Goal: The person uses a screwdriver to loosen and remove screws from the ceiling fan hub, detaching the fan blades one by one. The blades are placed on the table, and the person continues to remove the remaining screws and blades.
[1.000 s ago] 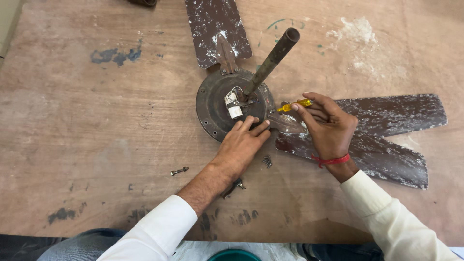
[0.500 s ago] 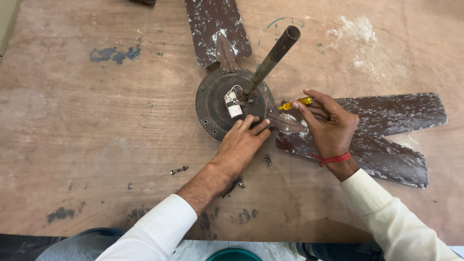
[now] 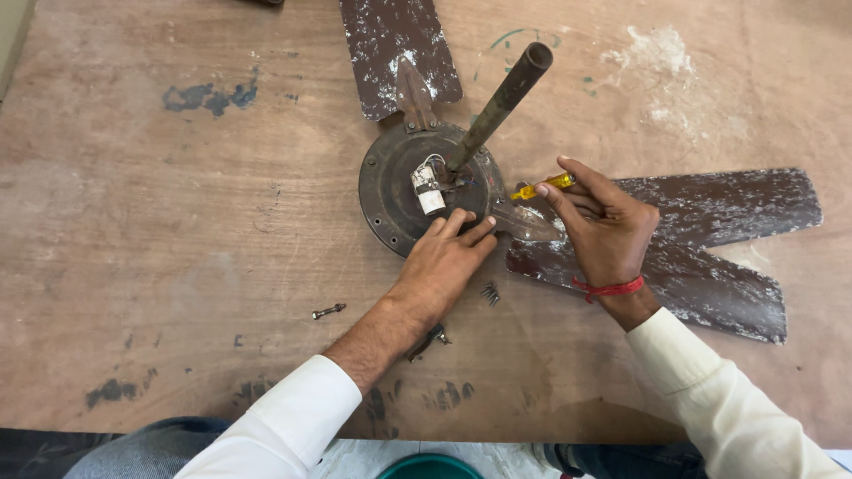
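Observation:
A brown ceiling fan motor (image 3: 390,191) lies on a worn wooden surface, with a metal rod (image 3: 501,102) sticking up from its middle and a small white part (image 3: 428,191) beside the rod. My left hand (image 3: 448,257) rests flat on the motor's near edge. My right hand (image 3: 603,226) grips a yellow-handled screwdriver (image 3: 543,185), its tip toward the blade bracket (image 3: 524,222) at the motor's right side. Dusty brown fan blades reach to the right (image 3: 710,208) and to the back (image 3: 390,44).
Loose screws lie on the wood: one (image 3: 327,311) to the left of my left forearm, a small cluster (image 3: 490,294) near my left wrist, another piece (image 3: 428,341) under the forearm. White powder (image 3: 657,53) marks the far right. A green round rim (image 3: 430,466) shows at the bottom edge.
Almost nothing differs. My right hand with the screwdriver has shifted very slightly at the bracket; my left hand stays on the motor.

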